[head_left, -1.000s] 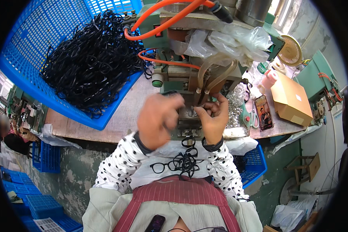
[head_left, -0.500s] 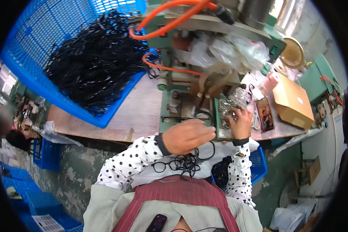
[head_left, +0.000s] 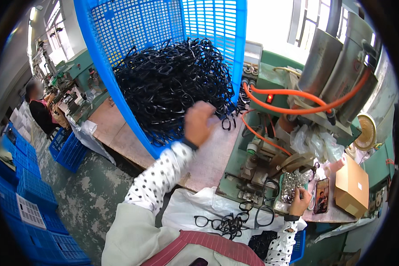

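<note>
My left hand (head_left: 198,125) is stretched over the near right edge of a heap of black spectacle frames (head_left: 168,84) in a big blue crate (head_left: 103,66). Motion smears its fingers, so what they hold does not show. At the right, my right hand (head_left: 299,203) rests at a tray of small shiny metal pieces (head_left: 292,184), its fingers pinched together; anything between them is too small to make out. Several black spectacle frames (head_left: 228,224) lie on a white cloth (head_left: 181,213) at the table's front edge. Another black frame (head_left: 270,188) sits at the green machine (head_left: 230,181).
Orange hoses (head_left: 288,105) loop across the machine. Right of the tray are a phone (head_left: 322,195) and a cardboard box (head_left: 352,186). Stacked blue crates (head_left: 37,190) stand on the floor at left, where another person (head_left: 40,111) sits. A blue bin (head_left: 299,244) is below my right arm.
My left hand has moved from beside the machine's front, out left to the crate of frames. My right hand stays by the tray, its fingers now drawn together. The view has turned left.
</note>
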The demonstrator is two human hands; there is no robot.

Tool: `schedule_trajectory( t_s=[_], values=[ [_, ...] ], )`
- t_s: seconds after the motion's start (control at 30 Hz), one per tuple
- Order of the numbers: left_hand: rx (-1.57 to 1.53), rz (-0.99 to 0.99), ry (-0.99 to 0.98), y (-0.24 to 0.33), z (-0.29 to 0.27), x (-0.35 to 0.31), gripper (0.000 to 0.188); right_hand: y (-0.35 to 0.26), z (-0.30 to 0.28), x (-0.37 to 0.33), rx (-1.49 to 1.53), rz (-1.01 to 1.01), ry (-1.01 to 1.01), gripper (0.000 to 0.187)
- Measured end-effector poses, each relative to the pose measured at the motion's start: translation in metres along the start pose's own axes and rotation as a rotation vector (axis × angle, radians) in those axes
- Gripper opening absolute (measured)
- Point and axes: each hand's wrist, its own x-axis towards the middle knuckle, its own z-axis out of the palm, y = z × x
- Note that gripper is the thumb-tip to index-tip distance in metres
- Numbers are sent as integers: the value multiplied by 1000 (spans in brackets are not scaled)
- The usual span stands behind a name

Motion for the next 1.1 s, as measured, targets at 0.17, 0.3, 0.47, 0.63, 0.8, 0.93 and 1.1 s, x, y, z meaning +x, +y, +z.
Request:
schedule_trajectory(
  t_s=[0.17, 0.3, 0.47, 0.63, 0.8, 0.93, 1.1],
  values=[
    [566, -771, -392, -150, -25, 48, 88, -1, 4, 3, 0, -39, 14, 10],
    [297, -825, -525, -168, -21, 85, 93, -2, -2, -5, -78, -19, 13, 9],
    [368, -644, -520, -162, 6, 48, 80, -8, -3, -3, -107, 0, 22, 8],
    [189, -393, -461, -122, 40, 9, 55, -9, 2, -2, -138, -2, 4, 9],
    [80, -106, -459, -59, 65, -21, 46, -5, 0, -2, -113, 33, 33, 10],
    [145, -33, -625, -8, 123, -61, 56, 5, 1, 2, -143, -24, 42, 9],
    [328, 54, -1303, 0, 104, 6, 53, -3, 7, 5, -117, -47, 22, 8]
  ],
)
